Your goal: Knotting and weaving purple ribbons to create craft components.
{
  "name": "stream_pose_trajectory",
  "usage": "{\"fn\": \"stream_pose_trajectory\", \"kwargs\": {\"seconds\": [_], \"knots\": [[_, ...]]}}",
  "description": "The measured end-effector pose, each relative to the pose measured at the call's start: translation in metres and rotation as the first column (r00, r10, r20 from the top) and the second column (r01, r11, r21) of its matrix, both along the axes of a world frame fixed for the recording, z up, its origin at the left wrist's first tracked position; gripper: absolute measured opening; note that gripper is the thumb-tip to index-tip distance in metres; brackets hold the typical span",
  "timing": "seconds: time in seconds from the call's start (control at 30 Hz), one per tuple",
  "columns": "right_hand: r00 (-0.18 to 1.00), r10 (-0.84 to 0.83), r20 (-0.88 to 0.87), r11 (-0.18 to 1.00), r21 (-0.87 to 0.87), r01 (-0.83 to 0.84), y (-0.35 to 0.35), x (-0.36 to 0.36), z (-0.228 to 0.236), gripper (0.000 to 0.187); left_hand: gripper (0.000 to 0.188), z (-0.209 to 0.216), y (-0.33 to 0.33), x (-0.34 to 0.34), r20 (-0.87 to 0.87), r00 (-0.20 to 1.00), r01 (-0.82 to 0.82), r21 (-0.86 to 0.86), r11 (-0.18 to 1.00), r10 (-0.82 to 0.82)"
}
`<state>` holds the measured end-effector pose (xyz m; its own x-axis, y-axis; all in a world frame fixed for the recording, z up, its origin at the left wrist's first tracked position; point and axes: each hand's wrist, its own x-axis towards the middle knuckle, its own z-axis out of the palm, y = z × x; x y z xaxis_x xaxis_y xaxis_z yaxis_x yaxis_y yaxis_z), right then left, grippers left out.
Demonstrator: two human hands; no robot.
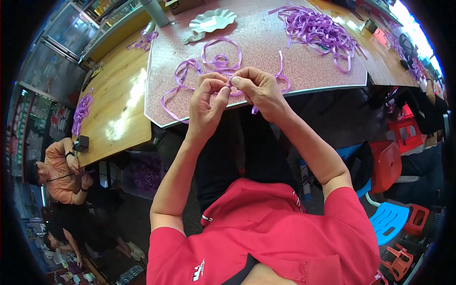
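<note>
Near the front edge of the speckled pink tabletop [266, 38], my two hands meet over a purple ribbon [240, 52]. The fingers of my left hand [209, 97] pinch the ribbon, thumb toward the index finger. My right hand [261, 92] pinches it too, its thumb and index finger touching close to the left fingertips. What exactly lies between the fingertips is too small to make out. Loops of the ribbon spread over the table to the left and beyond my hands, and a short end stands up on the right.
A heap of purple ribbons [313, 28] lies at the far right. A pale scalloped dish [213, 21] sits at the back, beside a grey cylinder [154, 12]. On the left, a person in an orange shirt [61, 183] works at a wooden table [116, 104]. Red stools [406, 135] and a blue chair [389, 221] stand right.
</note>
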<state>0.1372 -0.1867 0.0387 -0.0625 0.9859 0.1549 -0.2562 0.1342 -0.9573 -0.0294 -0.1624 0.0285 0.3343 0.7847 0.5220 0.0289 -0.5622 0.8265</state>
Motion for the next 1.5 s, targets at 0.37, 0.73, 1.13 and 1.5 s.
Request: {"fn": "stream_pose_trajectory", "kwargs": {"seconds": [0.37,0.73,1.13,1.5], "knots": [[0.818,-0.371,0.439,0.719,0.693,-0.046,0.004,0.017,-0.001,0.009,0.014,0.011,-0.005,0.001,0.456,0.881,0.399,-0.578,0.712,-0.124],[0.631,-0.587,0.508,0.554,0.820,-0.145,0.008,0.026,-0.011,0.018,0.012,-0.006,0.004,0.003,0.495,0.869,0.380,-0.624,0.683,-0.032],[0.623,-0.584,0.520,0.582,0.804,-0.125,0.014,0.029,-0.014,0.024,0.019,-0.012,-0.002,0.023,0.307,0.950,0.066,-0.349,0.935,0.047],[0.716,-0.522,0.464,0.616,0.785,-0.059,0.021,0.027,-0.014,0.012,0.007,-0.016,0.004,0.036,0.127,0.952,-0.283,0.014,0.959,0.280]]}}
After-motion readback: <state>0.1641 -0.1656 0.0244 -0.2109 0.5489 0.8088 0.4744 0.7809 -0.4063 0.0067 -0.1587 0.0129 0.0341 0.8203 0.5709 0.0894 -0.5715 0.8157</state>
